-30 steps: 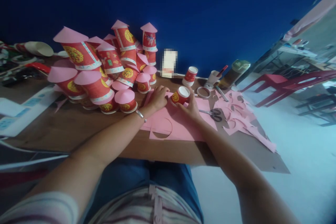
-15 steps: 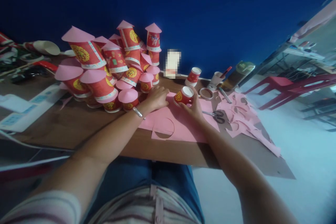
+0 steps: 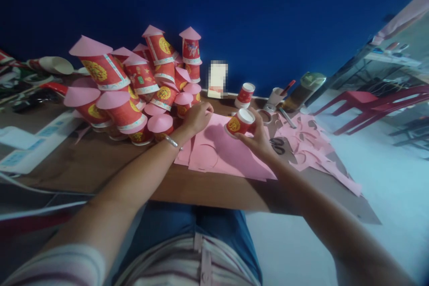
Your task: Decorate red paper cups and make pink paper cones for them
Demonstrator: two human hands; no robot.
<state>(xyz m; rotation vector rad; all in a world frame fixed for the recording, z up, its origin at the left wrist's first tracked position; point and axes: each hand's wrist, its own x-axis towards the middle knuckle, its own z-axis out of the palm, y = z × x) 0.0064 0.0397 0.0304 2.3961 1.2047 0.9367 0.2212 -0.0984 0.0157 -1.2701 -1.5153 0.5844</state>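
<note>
My right hand (image 3: 259,136) is closed around a red paper cup (image 3: 233,125) with a gold emblem and a white end facing up, tilted slightly above the pink paper. My left hand (image 3: 198,117) has its fingers curled together at the upper left edge of the pink paper sheet (image 3: 231,161), seemingly gripping it; its fingertips are partly hidden. A round cut outline shows in the sheet's left part. Beside my right hand lie scissors (image 3: 277,145), their blades out of sight. Left of my left hand stand stacked red paper-cup lanterns (image 3: 139,76) with pink cone roofs.
Pink paper scraps (image 3: 310,143) cover the table's right end. Behind are another red cup (image 3: 245,95), a tape roll (image 3: 266,117), a white cup with a red pen (image 3: 276,97) and a jar (image 3: 304,91). A power strip (image 3: 40,143) lies left; red plastic chairs (image 3: 372,107) stand right.
My right hand has shifted slightly right with the red cup. My left hand's fingers have drawn together, and the pink paper has moved, with pink now showing inside the round cutout.
</note>
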